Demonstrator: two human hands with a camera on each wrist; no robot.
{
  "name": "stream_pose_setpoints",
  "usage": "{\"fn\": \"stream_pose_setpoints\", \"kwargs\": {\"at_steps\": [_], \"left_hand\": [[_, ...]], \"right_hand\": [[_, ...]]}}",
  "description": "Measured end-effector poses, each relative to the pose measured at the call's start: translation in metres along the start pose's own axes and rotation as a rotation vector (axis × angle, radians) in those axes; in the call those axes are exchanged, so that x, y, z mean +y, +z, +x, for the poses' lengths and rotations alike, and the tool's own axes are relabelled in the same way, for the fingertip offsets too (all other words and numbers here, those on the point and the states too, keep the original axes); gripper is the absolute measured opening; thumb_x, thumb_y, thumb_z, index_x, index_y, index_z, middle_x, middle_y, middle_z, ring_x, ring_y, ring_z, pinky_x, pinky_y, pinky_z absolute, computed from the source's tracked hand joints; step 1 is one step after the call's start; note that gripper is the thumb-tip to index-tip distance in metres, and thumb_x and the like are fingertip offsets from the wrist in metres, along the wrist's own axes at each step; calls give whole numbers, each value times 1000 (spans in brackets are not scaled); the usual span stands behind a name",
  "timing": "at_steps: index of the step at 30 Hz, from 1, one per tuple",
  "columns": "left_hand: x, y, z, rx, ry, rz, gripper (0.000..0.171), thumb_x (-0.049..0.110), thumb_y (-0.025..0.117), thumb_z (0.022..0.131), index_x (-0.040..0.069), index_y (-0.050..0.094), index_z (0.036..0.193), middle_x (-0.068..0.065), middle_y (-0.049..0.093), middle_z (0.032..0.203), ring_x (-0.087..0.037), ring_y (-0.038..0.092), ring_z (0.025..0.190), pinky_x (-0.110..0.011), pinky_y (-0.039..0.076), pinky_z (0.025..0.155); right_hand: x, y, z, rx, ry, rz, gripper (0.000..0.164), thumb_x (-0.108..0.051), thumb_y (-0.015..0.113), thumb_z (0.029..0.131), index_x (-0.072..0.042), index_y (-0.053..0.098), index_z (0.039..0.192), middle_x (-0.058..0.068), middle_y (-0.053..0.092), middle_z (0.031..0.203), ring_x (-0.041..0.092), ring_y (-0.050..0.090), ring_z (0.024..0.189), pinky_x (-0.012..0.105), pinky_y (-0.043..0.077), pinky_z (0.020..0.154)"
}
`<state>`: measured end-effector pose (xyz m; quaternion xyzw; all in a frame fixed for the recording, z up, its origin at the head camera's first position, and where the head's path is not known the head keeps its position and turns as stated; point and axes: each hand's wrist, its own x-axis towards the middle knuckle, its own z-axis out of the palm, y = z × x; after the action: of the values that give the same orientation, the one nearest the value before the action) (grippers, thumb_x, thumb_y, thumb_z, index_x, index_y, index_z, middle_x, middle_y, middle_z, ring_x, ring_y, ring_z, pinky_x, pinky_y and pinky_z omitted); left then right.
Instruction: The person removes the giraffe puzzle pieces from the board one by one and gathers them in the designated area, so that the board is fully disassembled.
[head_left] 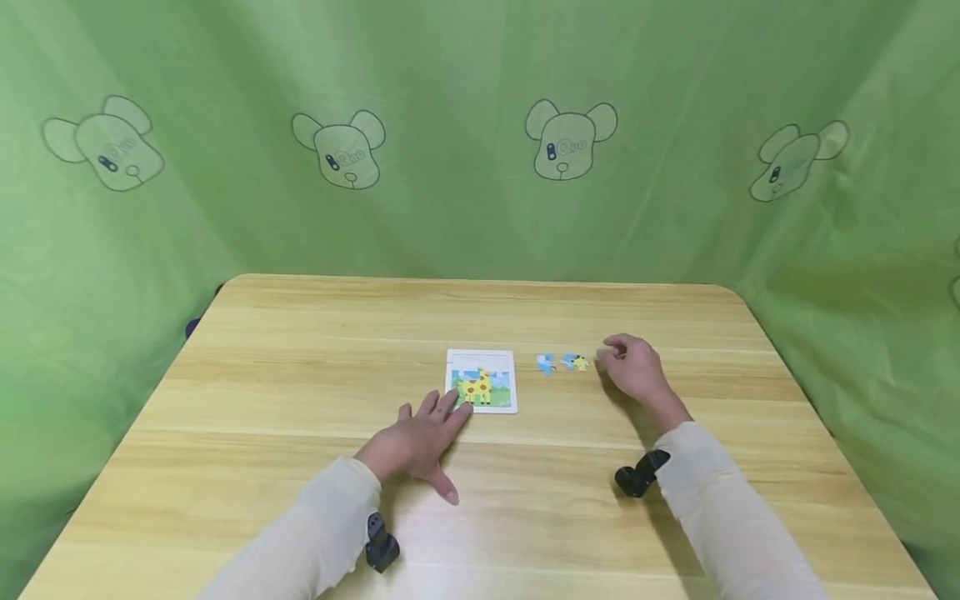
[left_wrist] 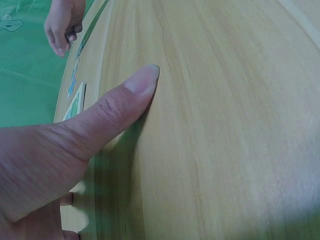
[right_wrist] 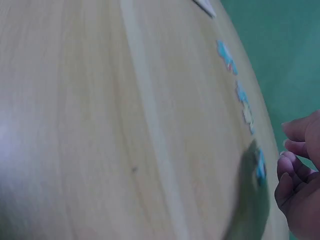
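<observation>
A white-framed jigsaw puzzle (head_left: 481, 381) with a giraffe picture lies flat on the table; its upper part is pale, without picture. My left hand (head_left: 422, 437) is spread, its fingertips at the puzzle's lower left corner and the thumb (left_wrist: 117, 110) pointing away. Right of the puzzle lie a blue and white piece (head_left: 545, 362) and blue and yellow pieces (head_left: 576, 362). Just past them hovers my right hand (head_left: 633, 367), fingers loosely bent, with nothing visible between them. Another blue piece (right_wrist: 261, 167) lies beside its fingertips in the right wrist view.
The wooden table (head_left: 300, 333) has rounded far corners. A green curtain (head_left: 465, 225) with bear-head drawings hangs behind it and along both sides. Black wrist cameras sit on the left sleeve (head_left: 322, 517) and the right sleeve (head_left: 727, 508).
</observation>
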<state>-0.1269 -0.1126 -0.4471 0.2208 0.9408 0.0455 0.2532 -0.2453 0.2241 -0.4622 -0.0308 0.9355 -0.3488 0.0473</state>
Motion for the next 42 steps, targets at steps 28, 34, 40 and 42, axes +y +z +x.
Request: {"fn": "stream_pose_setpoints", "kwargs": {"at_steps": [28,34,40,42], "left_hand": [[2,0,0,23,9,46,130,71,74,53,19,9,152,-11,4,159,-36,9,144,-62,22,108],[1,0,1,20,10,48,130,71,73,53,19,8,152,-11,3,159,-36,9,144,-62,22,108],[1,-1,1,13,7,49,131,73,72,53,18,7,152,-11,2,159,-36,8,144,-63,22,108],[2,-1,1,11,5,51,131,73,72,53,18,7,152,-11,2,159,-36,8,144,-62,22,108]], "right_hand": [[-65,49,11,-102,-132,47,39,-20,57,93,2,55,125,14,59,106,28,58,96,38,50,80],[-81,60,13,-130,-161,44,38,-20,58,92,1,56,123,14,58,105,27,57,95,37,50,80],[-94,72,10,-169,-186,30,38,-19,59,91,1,57,123,12,57,103,25,57,95,37,50,83],[-98,76,9,-181,-197,17,38,-18,60,90,1,57,123,11,58,102,25,56,95,36,49,83]]}}
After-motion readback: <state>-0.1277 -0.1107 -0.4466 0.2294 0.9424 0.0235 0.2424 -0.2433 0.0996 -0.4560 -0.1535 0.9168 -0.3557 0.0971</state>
